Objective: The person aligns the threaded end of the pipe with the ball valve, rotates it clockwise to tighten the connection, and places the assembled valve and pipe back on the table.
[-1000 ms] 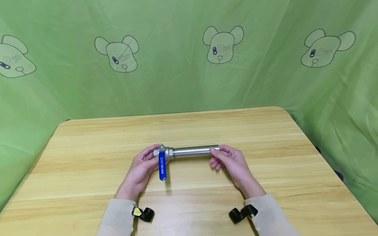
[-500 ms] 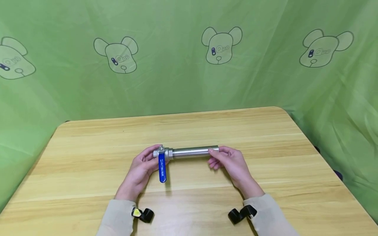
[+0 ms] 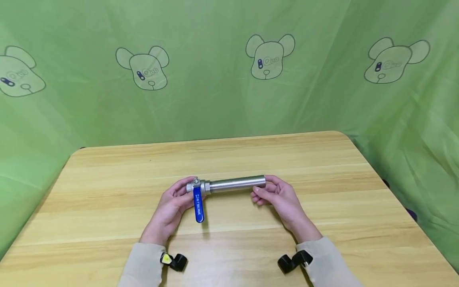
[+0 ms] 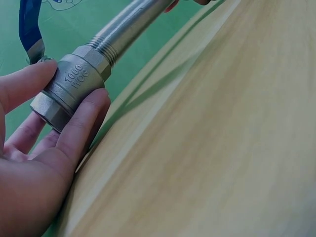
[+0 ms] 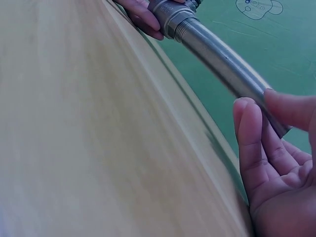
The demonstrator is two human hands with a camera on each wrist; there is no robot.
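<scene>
A steel ball valve [image 4: 76, 76] marked "1000 WOG" carries a blue lever handle [image 3: 198, 205] that points toward the person. Screwed into the valve's right end is a plain metal pipe [image 3: 233, 184]; some thread shows at the joint in both wrist views. My left hand [image 3: 170, 209] grips the valve body between thumb and fingers. At the pipe's free end, my right hand [image 3: 287, 199] holds it, thumb on the near side and fingers beneath and behind. The pipe and valve are held above the table, nearly level, with the right end slightly higher.
The wood-grain table [image 3: 107, 171] extends under both hands. Behind and beside it hangs a green curtain [image 3: 208, 99] printed with bear heads. A black wrist device [image 3: 175, 261] juts from the left sleeve, and another black wrist device [image 3: 294, 261] from the right.
The right thumb has slid down the near side of the pipe. The pipe's right end has risen slightly, and the lever handle has turned a little, its tip lower and further right.
</scene>
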